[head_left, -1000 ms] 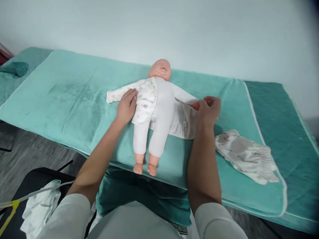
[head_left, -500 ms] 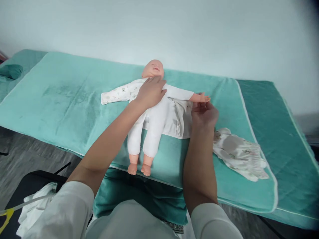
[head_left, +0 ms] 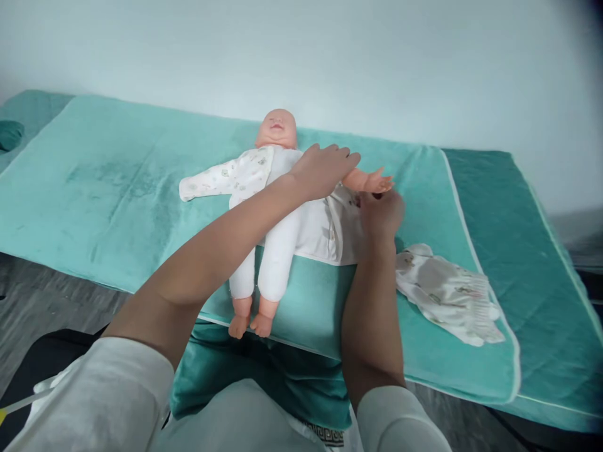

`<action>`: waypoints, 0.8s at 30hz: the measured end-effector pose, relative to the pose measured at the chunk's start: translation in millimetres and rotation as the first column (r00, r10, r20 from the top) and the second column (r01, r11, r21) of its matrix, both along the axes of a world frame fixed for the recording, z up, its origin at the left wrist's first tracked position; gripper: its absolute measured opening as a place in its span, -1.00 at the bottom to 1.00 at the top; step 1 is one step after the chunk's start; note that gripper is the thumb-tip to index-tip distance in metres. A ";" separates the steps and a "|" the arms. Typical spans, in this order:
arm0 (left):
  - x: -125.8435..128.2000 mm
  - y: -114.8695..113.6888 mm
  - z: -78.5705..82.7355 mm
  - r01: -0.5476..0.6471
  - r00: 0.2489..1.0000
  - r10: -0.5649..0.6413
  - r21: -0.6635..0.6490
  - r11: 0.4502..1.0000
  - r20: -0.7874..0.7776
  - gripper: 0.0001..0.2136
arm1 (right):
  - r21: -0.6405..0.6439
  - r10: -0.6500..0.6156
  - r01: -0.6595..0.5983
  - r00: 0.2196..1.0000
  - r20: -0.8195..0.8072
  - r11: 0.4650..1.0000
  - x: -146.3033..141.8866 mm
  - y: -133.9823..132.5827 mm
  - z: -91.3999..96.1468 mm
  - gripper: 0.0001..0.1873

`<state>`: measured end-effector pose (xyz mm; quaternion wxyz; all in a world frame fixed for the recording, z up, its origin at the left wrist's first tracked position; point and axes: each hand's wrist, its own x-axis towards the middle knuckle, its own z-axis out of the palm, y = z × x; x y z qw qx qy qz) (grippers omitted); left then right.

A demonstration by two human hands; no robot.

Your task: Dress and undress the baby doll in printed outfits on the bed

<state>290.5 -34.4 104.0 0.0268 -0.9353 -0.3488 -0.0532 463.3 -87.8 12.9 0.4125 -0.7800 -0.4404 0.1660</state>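
Observation:
A baby doll (head_left: 277, 127) lies on its back on a teal towel (head_left: 117, 182), dressed in a white bodysuit. A printed white jacket (head_left: 230, 177) is on one arm; its other half is spread open under the doll. My left hand (head_left: 324, 169) reaches across the doll's chest and rests, fingers together, on its shoulder and bare arm (head_left: 370, 181). My right hand (head_left: 379, 212) is closed on the loose jacket fabric just below that bare arm.
A crumpled printed garment (head_left: 447, 292) lies on the towel to the right. The towel covers a darker teal padded table (head_left: 532, 207) against a pale wall. A folded teal cloth (head_left: 9, 133) sits far left. White cloth and a black surface are at lower left.
My left hand moved from the doll's side over its chest to the far shoulder. The doll's bare arm came out of the sleeve. My right hand stayed at the jacket's edge.

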 end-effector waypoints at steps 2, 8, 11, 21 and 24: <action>-0.2 1.5 0.5 -0.016 1.000 0.016 0.027 1.000 0.007 -0.56 | -0.156 0.093 -0.070 0.985 0.142 0.985 2.3 -1.5 -1.8 -0.74; 2.6 2.2 1.9 -0.042 0.996 0.046 -0.050 0.998 0.076 -0.71 | -0.139 0.191 -0.174 0.975 0.118 0.975 -4.4 -5.1 0.0 -0.68; 3.9 5.3 -0.8 -0.040 0.998 0.043 -0.051 0.998 0.051 -0.73 | 0.038 0.129 -0.132 0.988 0.085 0.990 -4.7 -5.8 2.0 -0.77; 12.5 35.9 -26.2 -0.219 0.975 0.221 -0.109 0.970 0.006 -0.79 | 0.470 0.118 0.068 0.927 -0.355 0.880 6.5 -5.1 0.9 -0.62; 21.2 42.5 -31.0 -0.310 0.942 0.325 -0.148 0.939 0.083 -0.65 | 0.593 0.346 0.039 0.781 -0.520 0.804 -0.2 -9.4 4.5 -0.49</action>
